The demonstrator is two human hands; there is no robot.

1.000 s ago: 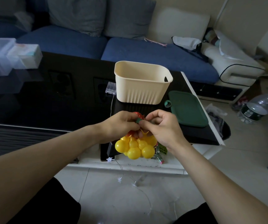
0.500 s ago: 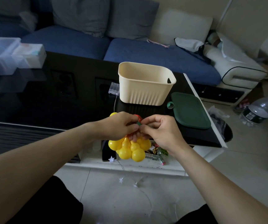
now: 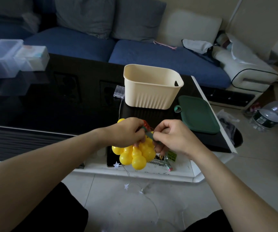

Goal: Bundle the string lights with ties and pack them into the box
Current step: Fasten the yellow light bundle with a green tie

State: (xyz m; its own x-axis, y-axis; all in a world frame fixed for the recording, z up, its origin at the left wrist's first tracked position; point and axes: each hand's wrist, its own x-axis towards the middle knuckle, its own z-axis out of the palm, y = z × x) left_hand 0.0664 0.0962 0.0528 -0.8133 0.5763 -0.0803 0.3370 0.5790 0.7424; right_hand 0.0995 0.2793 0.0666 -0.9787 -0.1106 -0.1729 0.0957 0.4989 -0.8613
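A bunch of yellow gourd-shaped string lights hangs over the near edge of the black table. My left hand grips the bunch at its top, where some red parts show. My right hand pinches a dark green tie that runs between both hands across the top of the bunch. The cream ribbed box stands open on the table just behind my hands. Its green lid lies flat to its right.
A clear battery case with a thin wire lies left of the box. A second wire with small star lights trails on the floor. Clear plastic containers sit at the table's far left. A water bottle stands on the floor at right.
My hands have drawn slightly apart, and a longer stretch of the green tie now shows between them. The bunch of lights has stayed in my left hand.
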